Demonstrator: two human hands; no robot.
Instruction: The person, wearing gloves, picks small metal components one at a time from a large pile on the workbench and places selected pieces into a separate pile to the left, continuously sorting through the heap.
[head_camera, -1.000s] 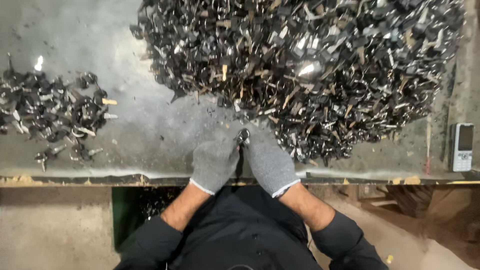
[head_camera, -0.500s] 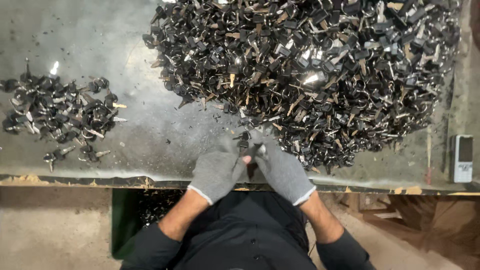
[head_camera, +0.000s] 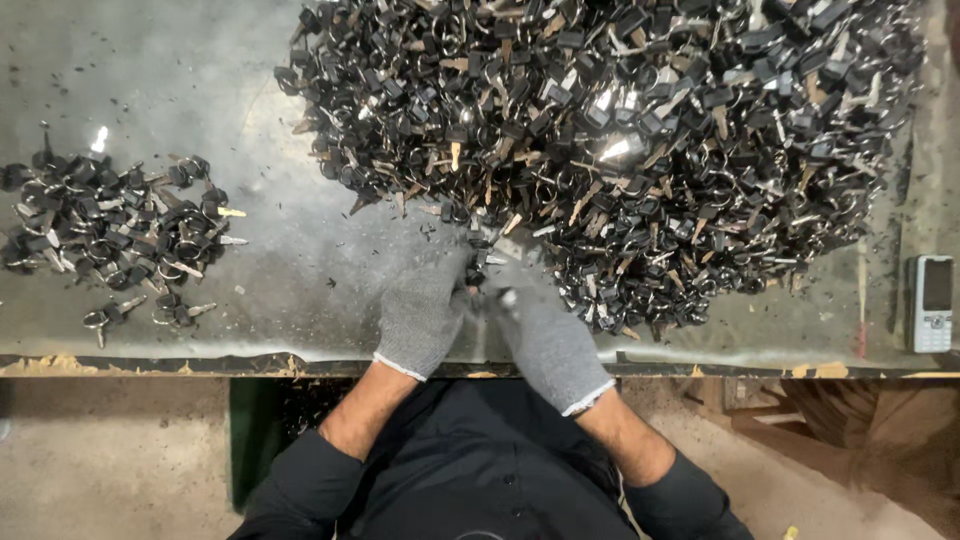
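Both hands shifted fwd to big key pile (head_camera: 620, 150); left hand (head_camera: 420, 312) & right hand (head_camera: 548, 335) fingers pinching one key (head_camera: 487, 262).

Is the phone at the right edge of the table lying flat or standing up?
Lying flat. The phone rests face up on the table, its screen and keypad both visible from above, apart from the big pile of keys.
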